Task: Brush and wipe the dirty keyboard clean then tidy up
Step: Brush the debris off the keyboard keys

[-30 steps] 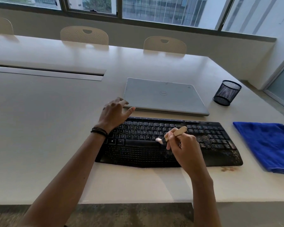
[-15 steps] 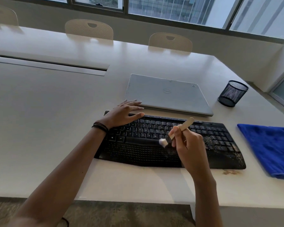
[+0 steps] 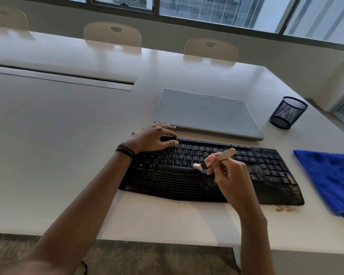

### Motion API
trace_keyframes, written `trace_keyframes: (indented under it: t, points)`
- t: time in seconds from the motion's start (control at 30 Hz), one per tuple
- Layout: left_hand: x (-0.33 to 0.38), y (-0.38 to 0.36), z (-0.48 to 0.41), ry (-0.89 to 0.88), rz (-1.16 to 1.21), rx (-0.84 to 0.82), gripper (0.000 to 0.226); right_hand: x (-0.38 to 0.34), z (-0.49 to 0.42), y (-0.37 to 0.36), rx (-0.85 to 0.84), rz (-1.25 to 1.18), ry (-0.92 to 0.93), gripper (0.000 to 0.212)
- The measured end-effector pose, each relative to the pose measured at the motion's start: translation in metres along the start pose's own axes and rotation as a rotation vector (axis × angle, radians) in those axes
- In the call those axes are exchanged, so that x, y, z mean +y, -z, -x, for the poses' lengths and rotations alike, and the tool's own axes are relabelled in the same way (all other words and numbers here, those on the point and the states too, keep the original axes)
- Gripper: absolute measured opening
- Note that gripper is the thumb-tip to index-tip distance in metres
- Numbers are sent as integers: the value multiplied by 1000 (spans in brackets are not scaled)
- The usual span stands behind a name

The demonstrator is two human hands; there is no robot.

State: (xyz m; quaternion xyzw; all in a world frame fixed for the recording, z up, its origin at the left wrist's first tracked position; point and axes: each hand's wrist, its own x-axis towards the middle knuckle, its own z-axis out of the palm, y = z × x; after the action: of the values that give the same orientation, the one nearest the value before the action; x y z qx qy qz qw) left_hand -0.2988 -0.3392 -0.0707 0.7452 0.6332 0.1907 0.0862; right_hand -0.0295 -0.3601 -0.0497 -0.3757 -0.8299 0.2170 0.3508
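- Head cam: keyboard sits near the table's front edge. Left hand lies flat, open, on its far-left corner; right hand pinches the brush, bristles on the bottom key row.
- Crumbs still coat the keyboard's right end, so a hard flick could probably spray them onto the cloth just beside it, or off the front edge.

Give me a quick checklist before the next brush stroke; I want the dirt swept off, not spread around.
1. Brush gripped firmly in right hand: ok.
2. Bristles on the keys, near the space bar: ok.
3. Left hand steadying the keyboard at its far left corner: ok.
4. Right end of keyboard free of dirt: not ok, specks still cover it.
5. Blue cloth within reach for wiping, on the table right of the keyboard: ok.
6. Table in front of keyboard clean: not ok, brown crumbs lie near its right corner.
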Motion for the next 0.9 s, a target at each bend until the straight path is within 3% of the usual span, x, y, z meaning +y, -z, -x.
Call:
trace_keyframes:
  t: [0.1, 0.2, 0.43, 0.57, 0.67, 0.9]
  points:
    - [3, 1, 0, 7, -21, 5, 44, 0, 1, 5, -72, -37, -11, 38]
    - [6, 1, 0, 21, -37, 11, 44, -3, 1, 11, -40, -55, -5, 41]
    - [3, 1, 0, 25, -19, 2, 44, 3, 4, 6, -34, -66, -42, 23]
    - [4, 2, 1, 45, -9, -19, 44, -12, -4, 4, -4, -177, 13, 26]
    - [3, 5, 2, 57, -4, -35, 41, -20, -15, -13, -21, -249, 7, 13]
    - [2, 7, 1, 87, 0, -39, 41, -25, -39, -43, -72, -83, 75, 16]
